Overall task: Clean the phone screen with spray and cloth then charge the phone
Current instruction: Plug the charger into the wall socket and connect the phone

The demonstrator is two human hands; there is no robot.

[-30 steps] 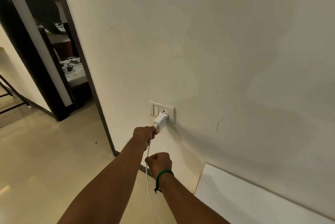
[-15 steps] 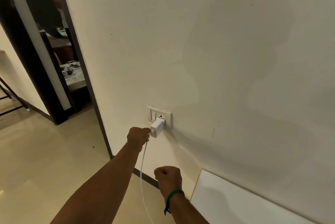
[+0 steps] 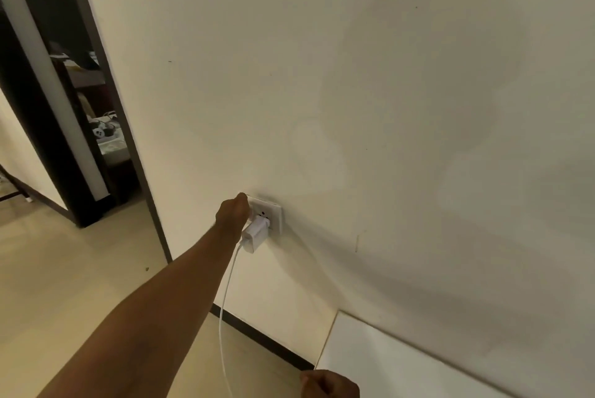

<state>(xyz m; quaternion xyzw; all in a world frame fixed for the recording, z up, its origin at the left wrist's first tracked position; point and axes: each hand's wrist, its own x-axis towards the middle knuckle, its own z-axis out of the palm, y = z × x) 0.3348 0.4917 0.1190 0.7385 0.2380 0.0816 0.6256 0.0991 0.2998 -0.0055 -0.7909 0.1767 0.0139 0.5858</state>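
One white charger (image 3: 255,233) sits plugged into the wall socket plate (image 3: 277,215), cable (image 3: 225,294) hanging below. Left hand (image 3: 231,217) touches the plate's left edge, grip not discernible; right hand (image 3: 330,384) clenched, low in frame.

L hand (image 3: 231,215) at socket plate (image 3: 277,215); charger (image 3: 255,233) plugged.

On wall (image 3: 354,75), socket plate (image 3: 277,214) at 7 o'clock from view centre. In it, charger (image 3: 255,233), body jutting toward 7. From charger's low end, cable (image 3: 225,298) hangs to 6, out of view. At plate's 9 o'clock edge, my left hand (image 3: 232,216), touching it, I think. At 10, doorway (image 3: 96,127). At 4, panel (image 3: 402,362) against wall; at panel's 8, my right hand (image 3: 328,385), apart from cable.
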